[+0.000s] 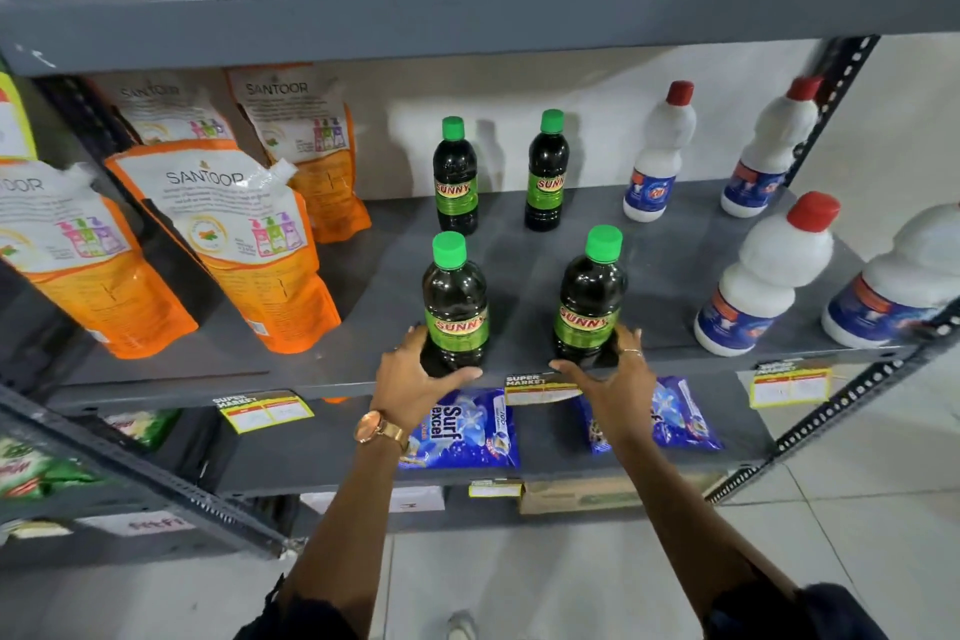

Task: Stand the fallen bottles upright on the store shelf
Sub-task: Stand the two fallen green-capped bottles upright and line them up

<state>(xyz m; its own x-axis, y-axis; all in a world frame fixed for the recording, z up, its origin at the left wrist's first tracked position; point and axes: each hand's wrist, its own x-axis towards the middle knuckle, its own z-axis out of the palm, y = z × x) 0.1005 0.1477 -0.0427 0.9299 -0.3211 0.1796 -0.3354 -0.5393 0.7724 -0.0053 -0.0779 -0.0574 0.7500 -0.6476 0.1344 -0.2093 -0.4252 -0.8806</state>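
- Nearest the viewer, two bare forearms reach up to a grey metal shelf (675,234); a gold wristwatch (381,431) sits on the left wrist.
- The left hand (415,374) cups the base of the front-left Sunny bottle (455,307), fingers spread around it, thumb in front; whether it presses tight I cannot tell.
- The right hand (608,374) wraps the base of the front-right Sunny bottle (589,299) the same way, touching it low down.
- Both bottles stand upright near the shelf's front edge, green caps on top, dark liquid filling them almost to the neck.
- Judged from that fill, each is likely fairly heavy; the plastic looks smooth and stiff, so holding around the labelled waist seems safer than the base.
- Farther back, two more Sunny bottles (455,177) stand upright.
- To the right stand white red-capped bottles (763,276); none appears fallen.
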